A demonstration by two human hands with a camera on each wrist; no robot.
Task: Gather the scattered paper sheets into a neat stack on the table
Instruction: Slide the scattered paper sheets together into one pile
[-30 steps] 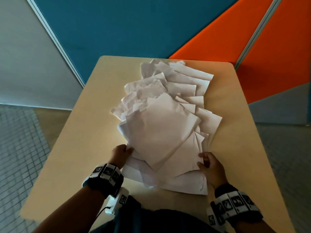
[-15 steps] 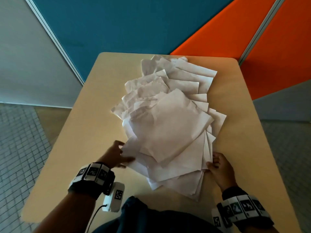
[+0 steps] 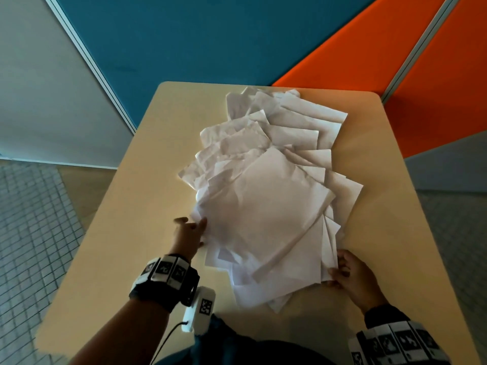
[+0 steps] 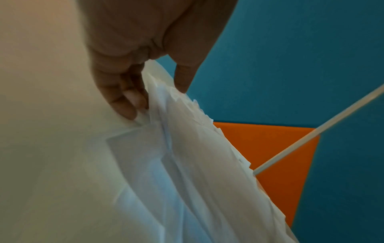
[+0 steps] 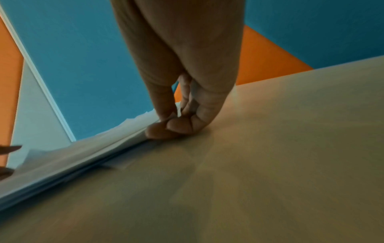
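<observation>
A loose, fanned pile of white crumpled paper sheets (image 3: 263,206) runs down the middle of the beige table (image 3: 131,233). My left hand (image 3: 193,223) is at the pile's near left edge, with straight fingers touching the lower sheets (image 4: 197,164). In the left wrist view, that left hand (image 4: 156,102) has its thumb resting on the upper edge. My right hand (image 3: 336,264) pinches the near right corner of the pile. In the right wrist view, the right hand (image 5: 168,121) has its thumb on top of the sheets (image 5: 83,156) and its fingers curled beneath.
Bare tabletop (image 5: 270,148) lies on both sides of the pile. Blue and orange wall panels (image 3: 210,35) stand right behind the far table edge. Tiled floor (image 3: 31,219) lies to the left. A white device with a cable (image 3: 200,306) hangs below my left wrist.
The near sheets that spread out to the left have been drawn in under the pile. My right hand slid slightly nearer along the right edge, and my left hand shifted along the left edge.
</observation>
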